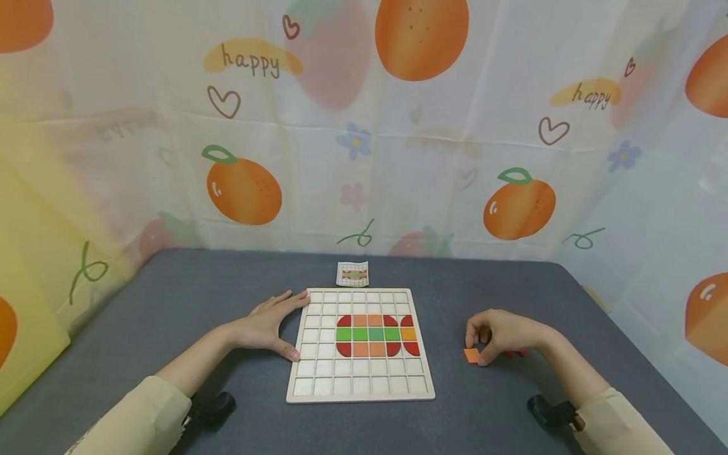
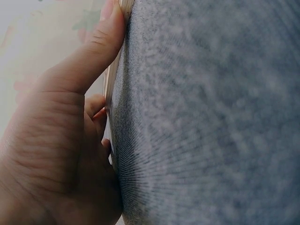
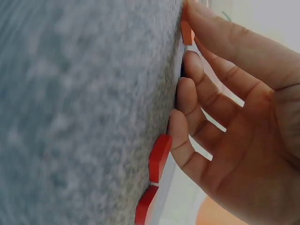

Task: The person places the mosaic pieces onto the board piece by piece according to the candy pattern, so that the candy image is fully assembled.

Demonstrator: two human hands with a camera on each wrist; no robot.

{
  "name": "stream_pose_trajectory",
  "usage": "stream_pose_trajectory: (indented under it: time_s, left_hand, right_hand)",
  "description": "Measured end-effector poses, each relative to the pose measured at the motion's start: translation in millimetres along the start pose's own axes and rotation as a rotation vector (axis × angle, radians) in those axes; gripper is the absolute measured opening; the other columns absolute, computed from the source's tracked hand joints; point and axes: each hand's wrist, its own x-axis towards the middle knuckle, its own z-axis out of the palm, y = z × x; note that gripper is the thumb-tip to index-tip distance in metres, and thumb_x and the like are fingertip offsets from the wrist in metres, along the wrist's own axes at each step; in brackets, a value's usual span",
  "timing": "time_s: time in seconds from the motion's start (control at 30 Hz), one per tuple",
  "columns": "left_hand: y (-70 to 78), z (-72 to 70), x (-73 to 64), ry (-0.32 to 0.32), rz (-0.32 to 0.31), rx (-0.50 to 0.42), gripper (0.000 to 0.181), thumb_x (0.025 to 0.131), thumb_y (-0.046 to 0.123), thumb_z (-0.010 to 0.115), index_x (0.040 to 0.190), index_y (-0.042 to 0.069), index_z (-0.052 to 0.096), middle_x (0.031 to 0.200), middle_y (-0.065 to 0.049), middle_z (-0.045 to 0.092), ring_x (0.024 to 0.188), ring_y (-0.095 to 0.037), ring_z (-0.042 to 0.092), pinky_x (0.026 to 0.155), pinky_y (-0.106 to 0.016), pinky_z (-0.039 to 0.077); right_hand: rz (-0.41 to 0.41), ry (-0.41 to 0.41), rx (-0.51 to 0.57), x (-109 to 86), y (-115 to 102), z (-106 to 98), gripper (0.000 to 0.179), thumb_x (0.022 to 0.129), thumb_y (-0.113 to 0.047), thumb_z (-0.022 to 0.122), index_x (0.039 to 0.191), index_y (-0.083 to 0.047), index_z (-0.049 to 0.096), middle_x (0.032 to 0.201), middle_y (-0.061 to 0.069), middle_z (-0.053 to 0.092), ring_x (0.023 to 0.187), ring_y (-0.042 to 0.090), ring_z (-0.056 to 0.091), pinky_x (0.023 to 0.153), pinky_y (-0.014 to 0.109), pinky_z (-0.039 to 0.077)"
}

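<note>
A pale wooden grid board (image 1: 318, 385) lies flat on the table, with red, green, salmon and yellow-orange tiles set in several cells of its middle rows. Along its left edge rests my left hand (image 1: 258, 328), fingertips at the upper left corner and thumb lower down on the rim. To the right of the board my right hand (image 1: 506, 332) pinches a small orange square tile (image 1: 471, 356) between thumb and index finger, low at the table surface. Beside that hand's little finger, red tiles (image 3: 160, 158) lie on the table; in the head view the hand partly hides them.
Behind the board lies a small card (image 1: 352, 274) printed with a coloured grid pattern. A dark grey cloth covers the table (image 1: 256, 423). A fruit-patterned curtain (image 1: 398, 158) hangs along the table's far edge.
</note>
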Motion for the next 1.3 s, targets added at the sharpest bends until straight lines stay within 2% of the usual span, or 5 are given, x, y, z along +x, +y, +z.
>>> stream_pose_trajectory:
  time_s: [0.4, 0.6, 0.93, 1.1, 1.3]
  left_hand:
    - [0.7, -0.5, -1.0, -0.002, 0.001, -0.005, 0.115, 0.068, 0.055, 0.084, 0.157, 0.010, 0.027, 0.167, -0.012, 0.018, 0.152, -0.049, 0.008, 0.114, -0.075, 0.010]
    - [0.4, -0.1, -1.0, -0.001, 0.001, -0.008, 0.115, 0.068, 0.054, 0.084, 0.157, 0.010, 0.027, 0.167, -0.012, 0.018, 0.152, -0.049, 0.008, 0.114, -0.076, 0.010]
    - [0.5, 0.0, 0.0, -0.003, -0.005, -0.006, 0.115, 0.068, 0.055, 0.084, 0.157, 0.010, 0.027, 0.167, -0.012, 0.018, 0.152, -0.049, 0.008, 0.114, -0.076, 0.010]
    - [-0.7, 0.7, 0.2, -0.002, -0.010, -0.003, 0.115, 0.068, 0.055, 0.084, 0.157, 0.011, 0.027, 0.167, -0.011, 0.018, 0.152, -0.049, 0.008, 0.113, -0.076, 0.010]
    - [-0.9, 0.4, 0.3, 0.001, -0.006, 0.000, 0.115, 0.068, 0.055, 0.084, 0.157, 0.011, 0.027, 0.167, -0.011, 0.018, 0.152, -0.049, 0.008, 0.113, -0.076, 0.010]
  right_hand:
    - [0.009, 0.007, 0.039, 7.4, -8.3, 1.7, 0.026, 0.076, -0.010, 0.082, 0.094, -0.007, 0.063, 0.081, 0.006, 0.065, 0.068, 0.010, 0.058, 0.059, 0.026, 0.051]
    - [0.010, 0.049, -0.016, 14.1, -11.5, 4.7, 0.021, 0.078, -0.016, 0.082, 0.091, -0.015, 0.065, 0.076, -0.001, 0.063, 0.066, 0.007, 0.056, 0.059, 0.023, 0.048]
    - [0.023, 0.083, -0.010, 26.1, -21.3, 9.6, 0.013, 0.084, -0.023, 0.078, 0.087, -0.017, 0.067, 0.079, 0.000, 0.072, 0.067, 0.010, 0.061, 0.063, 0.024, 0.050]
    - [0.047, 0.151, 0.044, 36.0, -30.7, 11.3, 0.016, 0.085, -0.022, 0.077, 0.090, -0.013, 0.065, 0.077, 0.003, 0.071, 0.068, 0.014, 0.062, 0.064, 0.028, 0.052]
    - [-0.018, 0.157, 0.108, 52.3, -42.2, 13.5, 0.017, 0.089, -0.018, 0.073, 0.102, -0.009, 0.068, 0.084, 0.008, 0.070, 0.071, 0.021, 0.065, 0.066, 0.031, 0.054]
